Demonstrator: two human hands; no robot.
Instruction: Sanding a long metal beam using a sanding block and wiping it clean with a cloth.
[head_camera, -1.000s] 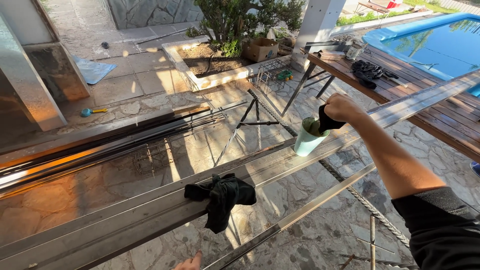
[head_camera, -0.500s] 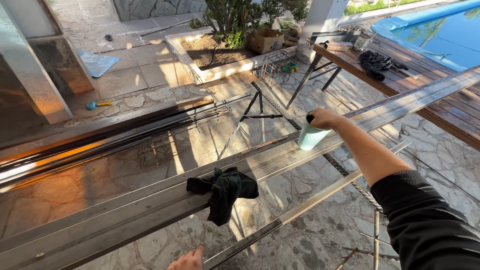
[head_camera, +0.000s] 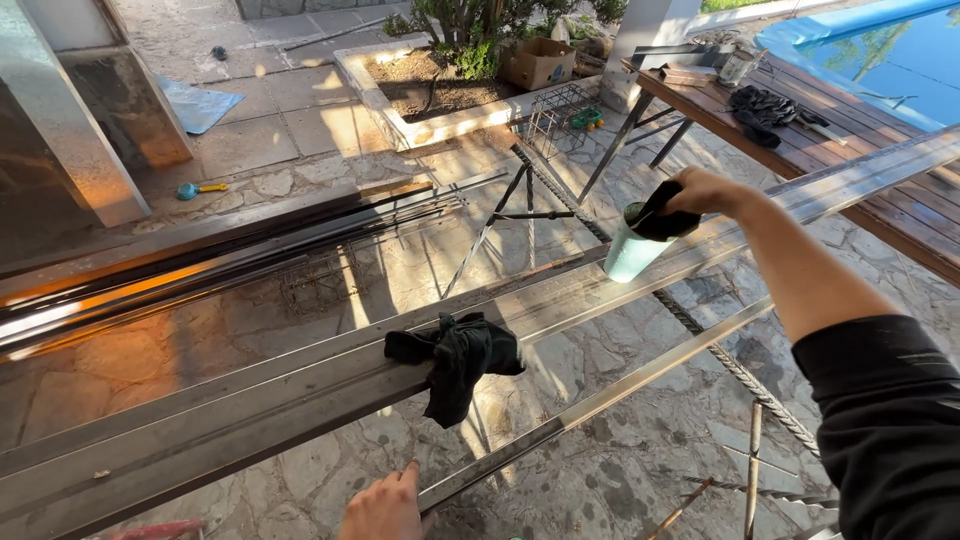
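Note:
My right hand (head_camera: 705, 192) reaches forward and grips the dark top of a pale green cup-shaped container (head_camera: 632, 250) that rests on a long steel beam (head_camera: 300, 385). A crumpled black cloth (head_camera: 458, 358) hangs over the same beam, nearer to me. My left hand (head_camera: 385, 507) is low at the bottom edge, fingers together, touching the near end of a thinner steel bar (head_camera: 610, 395). It holds nothing that I can see.
A bundle of long metal profiles (head_camera: 230, 262) lies on the stone floor at left. A wooden table (head_camera: 850, 150) with dark gloves stands at right beside a pool. Folding trestle legs (head_camera: 505, 215), ribbed rebar (head_camera: 740, 370), a planter and a cardboard box sit behind.
My right hand with the green container has stayed on the beam while the view shifted slightly. My left hand has risen further into view at the bottom edge.

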